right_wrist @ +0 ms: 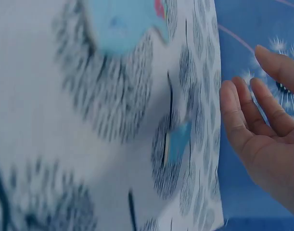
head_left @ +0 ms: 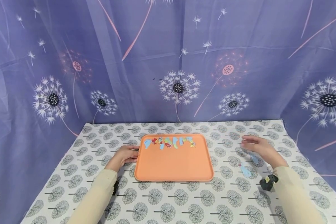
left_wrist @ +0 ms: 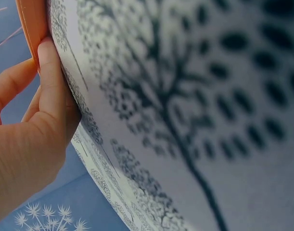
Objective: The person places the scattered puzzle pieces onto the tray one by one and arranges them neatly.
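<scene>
An orange tray point(head_left: 173, 166) lies on the patterned cloth, with a row of small coloured puzzle pieces point(head_left: 168, 142) along its far side. My left hand point(head_left: 126, 154) is at the tray's left edge; in the left wrist view, thumb and fingers pinch the orange rim point(left_wrist: 32, 24). To the right of the tray, my right hand point(head_left: 261, 147) is held over the cloth with its fingers loosely extended and nothing in them. Below it lie a small blue piece point(right_wrist: 177, 142) and a larger light-blue piece with a red spot point(right_wrist: 120, 24).
A white tablecloth point(head_left: 168, 205) with grey tree prints covers the table. Purple curtains point(head_left: 145, 77) with dandelion patterns hang behind it and at both sides. Dark wrist devices point(head_left: 268, 182) are worn under the cream sleeves.
</scene>
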`<state>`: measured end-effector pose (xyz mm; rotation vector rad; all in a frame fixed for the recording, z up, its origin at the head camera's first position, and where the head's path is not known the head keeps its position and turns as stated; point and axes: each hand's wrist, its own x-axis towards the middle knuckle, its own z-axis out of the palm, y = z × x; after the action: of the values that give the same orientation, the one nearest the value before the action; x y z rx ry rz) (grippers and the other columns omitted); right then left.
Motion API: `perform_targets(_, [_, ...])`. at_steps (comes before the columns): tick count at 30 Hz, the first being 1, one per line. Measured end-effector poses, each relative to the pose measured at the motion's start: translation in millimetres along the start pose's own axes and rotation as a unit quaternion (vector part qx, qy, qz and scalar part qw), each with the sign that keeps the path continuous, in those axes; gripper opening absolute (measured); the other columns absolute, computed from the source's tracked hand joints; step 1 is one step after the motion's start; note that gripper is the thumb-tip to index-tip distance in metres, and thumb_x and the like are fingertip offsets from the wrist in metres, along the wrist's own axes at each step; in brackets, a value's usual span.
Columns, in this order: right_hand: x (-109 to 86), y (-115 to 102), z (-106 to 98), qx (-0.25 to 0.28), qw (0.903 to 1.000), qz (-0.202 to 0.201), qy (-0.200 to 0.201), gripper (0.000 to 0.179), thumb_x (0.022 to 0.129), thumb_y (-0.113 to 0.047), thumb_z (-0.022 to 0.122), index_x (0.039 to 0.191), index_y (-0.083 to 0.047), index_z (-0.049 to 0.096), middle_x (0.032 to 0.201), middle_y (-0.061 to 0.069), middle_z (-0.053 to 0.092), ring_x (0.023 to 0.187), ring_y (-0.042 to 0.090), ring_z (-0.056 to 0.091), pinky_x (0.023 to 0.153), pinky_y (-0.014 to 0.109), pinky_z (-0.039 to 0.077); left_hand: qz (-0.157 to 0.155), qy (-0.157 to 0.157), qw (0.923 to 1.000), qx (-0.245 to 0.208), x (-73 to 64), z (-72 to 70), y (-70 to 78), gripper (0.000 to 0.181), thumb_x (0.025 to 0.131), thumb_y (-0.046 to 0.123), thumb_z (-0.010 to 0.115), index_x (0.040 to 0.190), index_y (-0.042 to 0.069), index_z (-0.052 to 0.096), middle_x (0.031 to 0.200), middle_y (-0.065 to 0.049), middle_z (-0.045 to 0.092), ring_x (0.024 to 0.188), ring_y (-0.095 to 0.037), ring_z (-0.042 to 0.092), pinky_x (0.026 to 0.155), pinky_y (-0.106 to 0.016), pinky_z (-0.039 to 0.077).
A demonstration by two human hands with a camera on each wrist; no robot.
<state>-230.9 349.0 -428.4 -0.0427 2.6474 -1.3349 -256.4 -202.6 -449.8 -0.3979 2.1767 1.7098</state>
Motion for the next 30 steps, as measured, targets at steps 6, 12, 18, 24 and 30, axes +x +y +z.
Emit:
perform_targets(6, [-8.6,17.0,-12.0,0.017,0.9998,-0.001,-0.002,0.069,0.093,-0.031,0.065,0.145,0.003,0.036,0.137,0.026,0.048,0.097,-0.002,0.056,0.101,0.061,0.042,0.002,0.000,1.0000,-0.004,-1.7,0.1,2.9,0.047,0.088,-0.004,0.063,0.134,-0.005,0.052,0.077,-0.011,0.067,0.062,-0.013,0.065,0.063,-0.025,0.062])
perform_targets(12, [-14.5,32.8,-15.8,0.045,0.9987,0.004,-0.021,0.065,0.091,-0.020,0.066,0.141,0.010,0.036,0.130,0.027,0.054,0.092,-0.003,0.059,0.089,0.029,0.055,0.001,0.001,1.0000,-0.001,-0.9,0.2,0.6,0.047,0.088,-0.003,0.063,0.133,-0.004,0.053,0.081,-0.012,0.067,0.064,-0.014,0.066,0.065,-0.026,0.062])
perform_targets(18, [-17.4,40.7,-17.6,0.037,0.9986,0.025,-0.029,0.068,0.088,-0.022,0.071,0.140,0.008,0.039,0.129,0.026,0.054,0.092,-0.003,0.059,0.083,0.019,0.055,0.003,0.004,1.0000,-0.001,-0.8,1.0,-0.4,0.045,0.088,-0.004,0.063,0.133,-0.004,0.053,0.082,-0.012,0.067,0.065,-0.015,0.066,0.066,-0.027,0.062])
perform_targets(24, [-21.2,41.7,-19.5,-0.013,0.9984,0.030,-0.047,0.070,0.085,-0.024,0.074,0.138,0.007,0.043,0.132,0.029,0.050,0.100,0.008,0.055,0.088,0.036,0.056,0.001,0.009,1.0000,0.003,-2.0,1.4,0.7,0.046,0.088,-0.003,0.064,0.133,-0.003,0.054,0.082,-0.012,0.067,0.065,-0.015,0.065,0.066,-0.027,0.062])
perform_targets(30, [-22.4,40.5,-16.9,-0.040,0.9979,0.020,-0.046,0.068,0.080,-0.019,0.077,0.134,0.010,0.047,0.108,0.014,0.059,0.089,0.010,0.054,0.076,0.025,0.055,-0.004,0.012,0.9998,0.017,-1.7,1.3,-1.0,0.046,0.088,-0.002,0.064,0.133,-0.001,0.054,0.086,-0.013,0.067,0.067,-0.015,0.065,0.066,-0.027,0.062])
